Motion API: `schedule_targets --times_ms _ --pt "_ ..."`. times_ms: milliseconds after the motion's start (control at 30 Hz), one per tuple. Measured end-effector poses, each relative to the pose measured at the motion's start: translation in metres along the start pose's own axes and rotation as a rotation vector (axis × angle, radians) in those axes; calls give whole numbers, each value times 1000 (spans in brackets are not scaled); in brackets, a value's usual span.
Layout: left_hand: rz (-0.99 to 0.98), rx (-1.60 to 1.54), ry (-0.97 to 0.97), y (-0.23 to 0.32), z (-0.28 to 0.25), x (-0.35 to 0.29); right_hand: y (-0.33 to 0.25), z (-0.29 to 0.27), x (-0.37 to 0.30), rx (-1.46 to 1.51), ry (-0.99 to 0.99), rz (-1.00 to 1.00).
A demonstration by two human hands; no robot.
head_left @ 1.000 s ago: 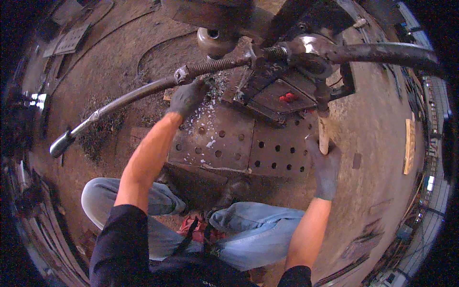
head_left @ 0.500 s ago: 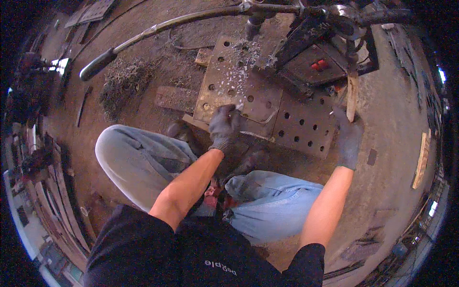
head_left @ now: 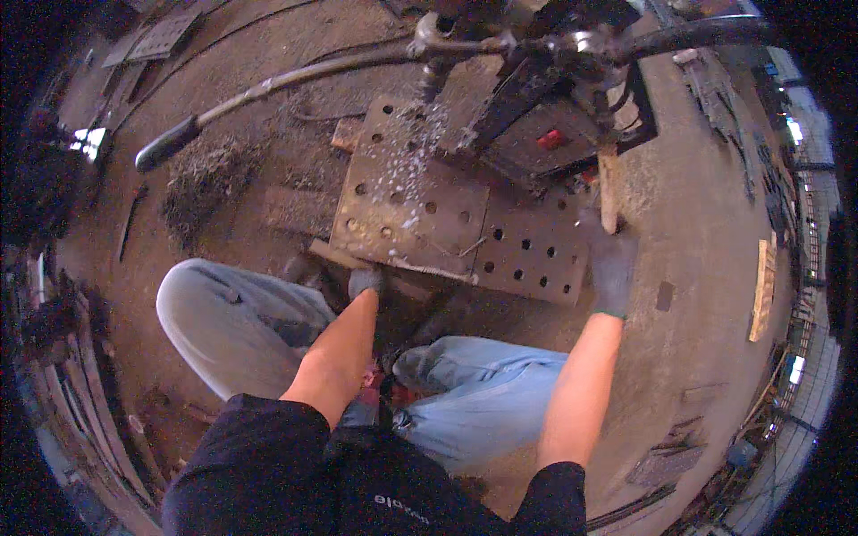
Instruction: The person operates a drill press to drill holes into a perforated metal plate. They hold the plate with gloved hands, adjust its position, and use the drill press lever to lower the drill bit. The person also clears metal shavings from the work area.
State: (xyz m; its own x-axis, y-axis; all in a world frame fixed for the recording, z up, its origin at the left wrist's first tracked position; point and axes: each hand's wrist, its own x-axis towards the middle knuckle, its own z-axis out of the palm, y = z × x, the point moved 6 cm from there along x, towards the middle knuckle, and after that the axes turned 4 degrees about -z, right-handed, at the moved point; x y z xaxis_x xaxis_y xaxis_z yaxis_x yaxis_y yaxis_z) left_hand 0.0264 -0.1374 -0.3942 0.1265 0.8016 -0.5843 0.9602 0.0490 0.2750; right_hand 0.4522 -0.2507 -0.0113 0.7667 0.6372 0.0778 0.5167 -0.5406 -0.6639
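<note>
My left hand (head_left: 365, 280), in a grey work glove, is low beside the near edge of a plate with round holes (head_left: 407, 234). Its fingers are turned out of sight, and a narrow bar (head_left: 338, 254) lies just beyond it. My right hand (head_left: 613, 272), also gloved, is at the lower end of a wooden stick (head_left: 609, 189) by the machine. Its fingers look curled, with a small whitish tip at them. Blur hides what they hold. Pale chips (head_left: 413, 170) lie scattered over the plate.
Above the plates stands a dark machine (head_left: 545, 134) with a red part. A long lever with a dark grip (head_left: 168, 145) reaches left from it. Tangled metal shavings (head_left: 210, 183) lie on the floor at left. A wooden board (head_left: 762, 290) lies at far right.
My left hand has drawn back from above the perforated plate to below its near edge. My right hand stays by the wooden stick. The whole view has shifted somewhat.
</note>
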Motion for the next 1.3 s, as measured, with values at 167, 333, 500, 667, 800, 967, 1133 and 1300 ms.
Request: schedule_targets --times_ms 167,333,500,667,800,967,1133,1300 --pt "-80 123 -111 -32 17 22 -29 5 -12 11 -54 152" --pt "59 -126 287 -37 8 34 5 55 0 -215 42 -10" --pt "-228 -56 -102 -28 11 11 -34 46 -18 -108 -7 119" --pt "-242 -280 -16 -29 20 4 -12 40 -17 -161 -85 264" --pt "-196 -757 290 -1 -16 -41 9 37 -30 -128 -57 308" --pt "-25 -1578 368 6 -64 4 32 64 -4 -135 -55 263" --pt "250 -1499 574 62 -267 -45 -58 31 -28 -183 -155 256" --pt "790 -2004 131 159 -469 -121 -1 43 -8 -103 -140 281"
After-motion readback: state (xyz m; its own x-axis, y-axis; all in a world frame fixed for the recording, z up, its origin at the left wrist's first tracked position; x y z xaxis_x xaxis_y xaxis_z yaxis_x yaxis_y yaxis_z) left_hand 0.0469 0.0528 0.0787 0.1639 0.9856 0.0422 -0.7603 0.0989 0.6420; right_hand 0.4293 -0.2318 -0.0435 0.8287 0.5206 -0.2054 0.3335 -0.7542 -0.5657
